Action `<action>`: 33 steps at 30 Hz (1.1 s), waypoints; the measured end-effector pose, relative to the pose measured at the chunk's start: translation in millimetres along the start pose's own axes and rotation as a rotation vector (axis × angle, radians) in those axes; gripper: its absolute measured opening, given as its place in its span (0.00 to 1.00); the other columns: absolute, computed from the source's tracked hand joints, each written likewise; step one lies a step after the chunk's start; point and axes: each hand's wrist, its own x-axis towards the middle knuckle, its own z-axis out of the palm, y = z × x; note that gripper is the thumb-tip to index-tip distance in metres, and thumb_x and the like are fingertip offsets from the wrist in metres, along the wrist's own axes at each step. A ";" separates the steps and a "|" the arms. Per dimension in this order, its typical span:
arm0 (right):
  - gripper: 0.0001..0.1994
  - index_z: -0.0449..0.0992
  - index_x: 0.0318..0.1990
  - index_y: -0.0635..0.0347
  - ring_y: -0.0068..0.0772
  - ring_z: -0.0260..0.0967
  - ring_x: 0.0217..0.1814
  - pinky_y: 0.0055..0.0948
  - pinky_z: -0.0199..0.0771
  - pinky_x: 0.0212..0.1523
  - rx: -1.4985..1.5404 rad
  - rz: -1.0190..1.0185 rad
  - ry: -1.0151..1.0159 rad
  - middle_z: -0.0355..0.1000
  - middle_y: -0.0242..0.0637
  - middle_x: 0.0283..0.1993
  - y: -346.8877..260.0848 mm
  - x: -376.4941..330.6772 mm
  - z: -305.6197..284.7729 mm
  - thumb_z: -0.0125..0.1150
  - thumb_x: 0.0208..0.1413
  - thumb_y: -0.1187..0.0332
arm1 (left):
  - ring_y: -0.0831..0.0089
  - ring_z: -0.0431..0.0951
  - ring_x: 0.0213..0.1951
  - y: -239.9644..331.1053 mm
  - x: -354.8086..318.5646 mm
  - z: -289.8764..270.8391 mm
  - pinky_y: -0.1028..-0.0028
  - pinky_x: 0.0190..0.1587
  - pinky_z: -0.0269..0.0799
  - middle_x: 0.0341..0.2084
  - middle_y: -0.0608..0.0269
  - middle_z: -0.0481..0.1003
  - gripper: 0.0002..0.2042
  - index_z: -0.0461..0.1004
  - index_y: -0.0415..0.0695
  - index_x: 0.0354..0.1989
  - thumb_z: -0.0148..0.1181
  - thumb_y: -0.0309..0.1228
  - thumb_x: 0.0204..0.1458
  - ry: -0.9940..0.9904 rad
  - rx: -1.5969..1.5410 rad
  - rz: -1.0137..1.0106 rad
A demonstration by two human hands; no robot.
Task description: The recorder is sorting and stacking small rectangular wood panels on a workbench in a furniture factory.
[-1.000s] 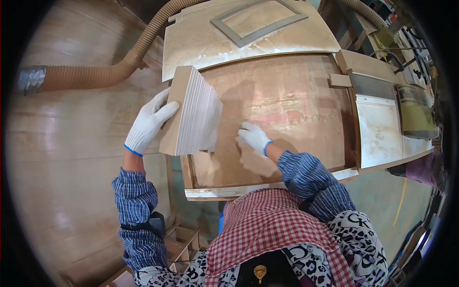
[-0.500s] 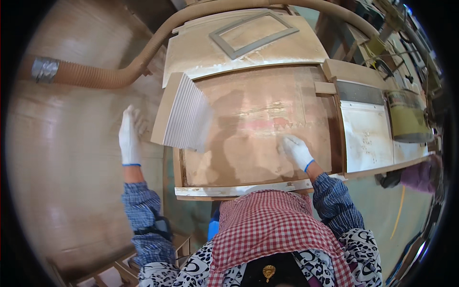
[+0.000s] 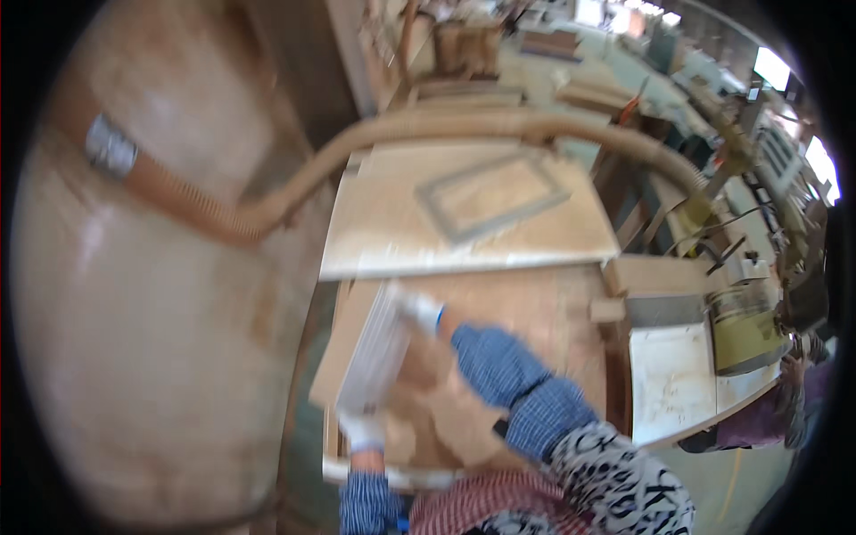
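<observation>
A stack of thin boards (image 3: 374,352) stands at the left side of the workbench, its pale edges facing right and a flat brown face to the left. My left hand (image 3: 361,432), in a white glove, grips the stack's near end. At its far end my right hand (image 3: 417,309), gloved too, has hold of the top corner, with the right arm reaching across the bench. Motion blurs both hands, and their fingertips are partly hidden. The recessed wooden bench top (image 3: 508,357) lies to the right of the stack.
Beyond the stack, a grey rectangular frame (image 3: 455,236) lies on a large pale board (image 3: 374,227). A ribbed brown hose (image 3: 428,125) arches behind. To the right are a white metal plate (image 3: 673,374) and a yellow-green machine part (image 3: 749,334). Another person's purple clothing (image 3: 749,419) shows at far right.
Both hands have come to the stack: the left from beside the bench, the right leftward across the bench top. My view has tilted up, showing more of the workshop behind.
</observation>
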 end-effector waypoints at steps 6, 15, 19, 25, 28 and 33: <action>0.38 0.67 0.65 0.63 0.42 0.55 0.73 0.37 0.48 0.72 -0.318 0.186 -0.251 0.62 0.50 0.68 -48.6 -48.5 119.3 0.38 0.64 0.37 | 0.49 0.58 0.66 24.4 -6.9 -49.0 0.50 0.65 0.58 0.67 0.57 0.60 0.36 0.60 0.51 0.69 0.38 0.63 0.58 0.093 0.020 0.182; 0.41 0.66 0.65 0.64 0.45 0.54 0.73 0.38 0.50 0.71 -0.466 0.225 -0.256 0.61 0.50 0.69 -79.1 -69.0 116.4 0.37 0.63 0.34 | 0.52 0.57 0.67 18.5 0.2 -53.3 0.52 0.68 0.53 0.68 0.61 0.60 0.36 0.60 0.54 0.69 0.36 0.63 0.59 -0.120 0.101 0.197; 0.42 0.63 0.67 0.63 0.44 0.52 0.74 0.38 0.48 0.72 -0.335 0.210 -0.269 0.57 0.49 0.71 -62.8 -60.0 116.4 0.34 0.63 0.33 | 0.53 0.58 0.67 20.8 2.0 -54.5 0.53 0.68 0.53 0.67 0.62 0.60 0.36 0.60 0.54 0.69 0.38 0.63 0.58 -0.121 0.066 0.190; 0.40 0.60 0.69 0.62 0.40 0.50 0.75 0.36 0.48 0.73 -0.115 0.099 -0.132 0.54 0.44 0.73 -28.3 -53.6 82.2 0.33 0.65 0.35 | 0.53 0.57 0.67 37.8 -32.0 10.7 0.53 0.68 0.53 0.68 0.59 0.59 0.39 0.60 0.50 0.69 0.40 0.66 0.57 -0.006 -0.022 0.121; 0.38 0.62 0.67 0.63 0.38 0.53 0.74 0.34 0.50 0.72 -0.175 0.060 -0.071 0.58 0.44 0.72 -20.7 -103.7 71.7 0.34 0.66 0.37 | 0.57 0.57 0.67 44.1 -41.1 -2.5 0.55 0.67 0.53 0.69 0.61 0.57 0.43 0.58 0.51 0.70 0.40 0.71 0.54 0.152 -0.102 0.084; 0.24 0.68 0.63 0.61 0.41 0.66 0.65 0.34 0.64 0.63 -0.510 -0.142 -0.004 0.66 0.47 0.66 14.7 -232.9 -10.2 0.45 0.68 0.54 | 0.59 0.59 0.64 29.5 -16.2 -66.2 0.58 0.66 0.53 0.69 0.60 0.56 0.47 0.55 0.45 0.70 0.39 0.73 0.53 0.194 0.001 0.083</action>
